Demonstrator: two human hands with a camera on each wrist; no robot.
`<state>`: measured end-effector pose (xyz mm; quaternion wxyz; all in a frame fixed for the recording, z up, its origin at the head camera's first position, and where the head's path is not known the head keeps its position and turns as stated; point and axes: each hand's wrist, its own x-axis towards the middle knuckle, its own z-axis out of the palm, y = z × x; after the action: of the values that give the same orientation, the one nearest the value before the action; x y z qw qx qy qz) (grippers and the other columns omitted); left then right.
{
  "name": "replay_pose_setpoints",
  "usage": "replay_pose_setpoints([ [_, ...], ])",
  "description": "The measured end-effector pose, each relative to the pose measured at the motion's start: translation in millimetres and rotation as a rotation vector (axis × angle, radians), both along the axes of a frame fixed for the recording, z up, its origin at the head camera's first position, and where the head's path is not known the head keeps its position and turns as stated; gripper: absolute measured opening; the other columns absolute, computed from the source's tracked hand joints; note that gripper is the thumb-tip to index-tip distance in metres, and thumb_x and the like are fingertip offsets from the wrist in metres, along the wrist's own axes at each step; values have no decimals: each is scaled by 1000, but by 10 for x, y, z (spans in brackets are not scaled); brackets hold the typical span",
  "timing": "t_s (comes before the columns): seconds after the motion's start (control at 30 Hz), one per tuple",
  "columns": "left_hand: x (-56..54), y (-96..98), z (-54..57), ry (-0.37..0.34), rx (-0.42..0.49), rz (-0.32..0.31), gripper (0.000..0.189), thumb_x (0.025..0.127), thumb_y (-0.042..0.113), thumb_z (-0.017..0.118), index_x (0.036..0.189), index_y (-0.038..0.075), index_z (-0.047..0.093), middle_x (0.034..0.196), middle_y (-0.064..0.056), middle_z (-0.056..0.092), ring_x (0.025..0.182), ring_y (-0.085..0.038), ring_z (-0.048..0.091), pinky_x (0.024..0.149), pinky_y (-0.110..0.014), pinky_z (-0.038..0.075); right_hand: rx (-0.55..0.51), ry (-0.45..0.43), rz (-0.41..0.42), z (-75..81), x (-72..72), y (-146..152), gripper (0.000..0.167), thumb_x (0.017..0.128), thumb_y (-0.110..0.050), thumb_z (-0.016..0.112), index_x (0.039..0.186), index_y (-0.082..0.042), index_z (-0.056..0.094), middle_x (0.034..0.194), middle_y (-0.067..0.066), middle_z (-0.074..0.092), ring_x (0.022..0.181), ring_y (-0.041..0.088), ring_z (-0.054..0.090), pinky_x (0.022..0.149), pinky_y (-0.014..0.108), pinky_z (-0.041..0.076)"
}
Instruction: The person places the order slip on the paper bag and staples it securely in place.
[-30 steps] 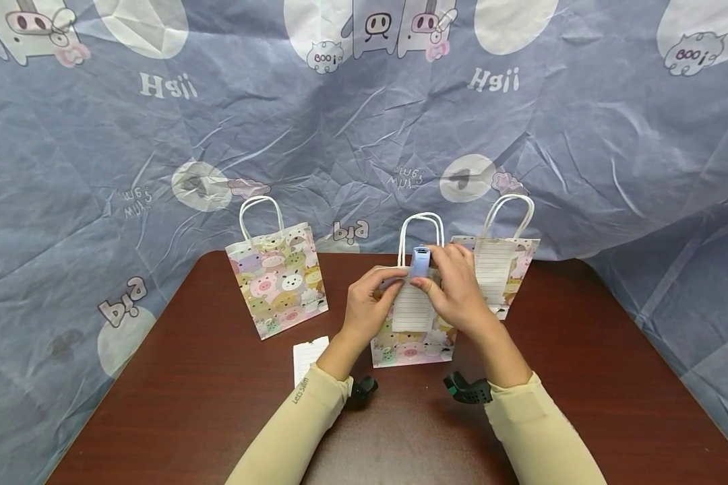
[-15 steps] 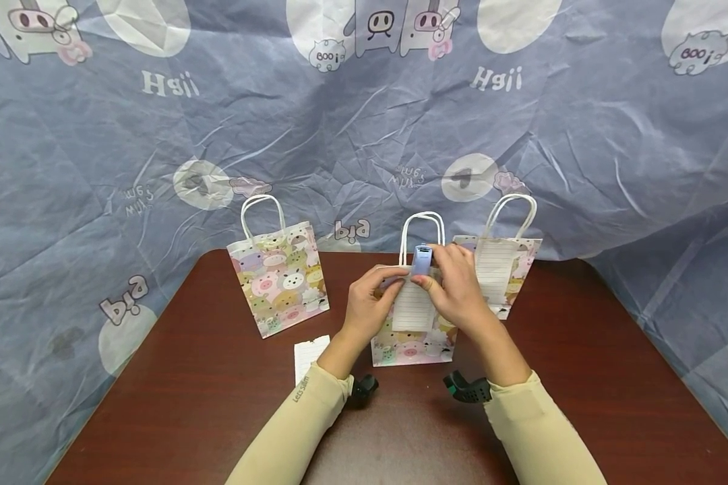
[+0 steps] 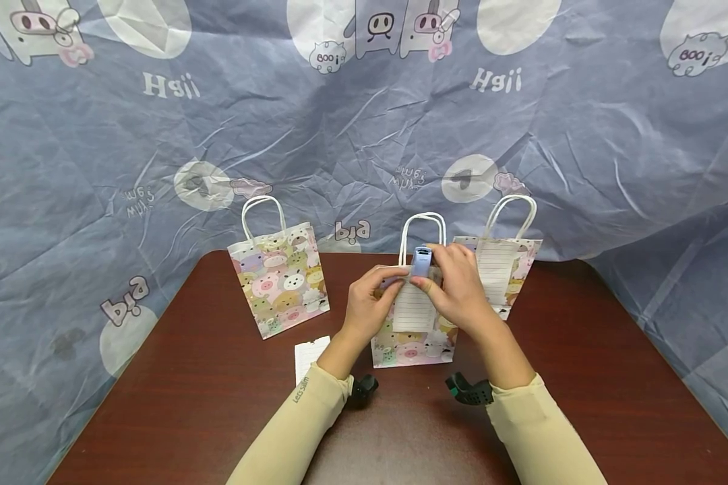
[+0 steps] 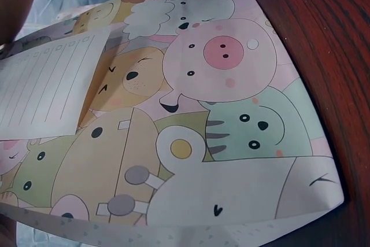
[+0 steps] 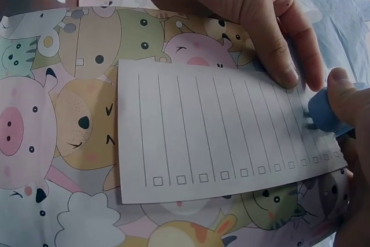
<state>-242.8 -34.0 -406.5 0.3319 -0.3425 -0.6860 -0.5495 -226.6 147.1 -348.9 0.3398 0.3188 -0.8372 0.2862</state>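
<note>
My left hand (image 3: 367,296) pinches the lined paper slip (image 3: 414,313) against the top edge of the middle gift bag (image 3: 410,353), which stands upright and is printed with cartoon animals. From the other side, my right hand (image 3: 458,289) grips a small light blue stapler (image 3: 421,263), thumb in front, over the slip's top edge. The right wrist view shows the stapler's rounded end (image 5: 325,111) on the slip (image 5: 219,137), close to the left fingertips. In the left wrist view, the lower bag front (image 4: 231,67) fills most of the frame, with the slip (image 4: 46,96) at its left.
Another animal-print bag (image 3: 279,279) stands at the left on the dark wooden table (image 3: 188,404). Behind the right hand is a third bag (image 3: 524,259) with a lined slip (image 3: 494,269) on its front. A loose slip (image 3: 308,353) lies beside the left forearm. A printed blue cloth (image 3: 364,128) hangs behind.
Both hands keep their places at the bag's top edge. The stapler tilts very slightly between frames; the bags and slips stay where they were.
</note>
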Motion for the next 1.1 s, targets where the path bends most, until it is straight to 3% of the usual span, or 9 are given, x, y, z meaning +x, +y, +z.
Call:
replay_pose_setpoints([
  [0.57, 19, -6, 19, -22, 1, 5, 16, 92, 7, 70, 108, 5, 73, 106, -10, 74, 100, -20, 71, 85, -27, 56, 15, -41, 12, 58, 41, 0, 79, 88, -67, 49, 123, 3, 56, 113, 21, 66, 109, 40, 59, 118, 60, 21],
  [0.8, 22, -15, 39, -35, 23, 0, 15, 91, 4, 70, 106, 5, 74, 102, -10, 75, 93, -20, 70, 80, -26, 56, -44, -79, 58, 88, 60, -5, 51, 82, -28, 79, 121, -2, 58, 112, 14, 68, 111, 34, 60, 121, 58, 15],
  [1.1, -1, -58, 67, -30, 60, -11, 16, 88, -5, 71, 103, -1, 73, 100, -17, 74, 90, -29, 70, 80, -29, 57, -166, -77, 157, 157, 118, 46, 47, 80, -9, 80, 122, -5, 59, 116, 7, 71, 113, 18, 61, 123, 54, 13],
])
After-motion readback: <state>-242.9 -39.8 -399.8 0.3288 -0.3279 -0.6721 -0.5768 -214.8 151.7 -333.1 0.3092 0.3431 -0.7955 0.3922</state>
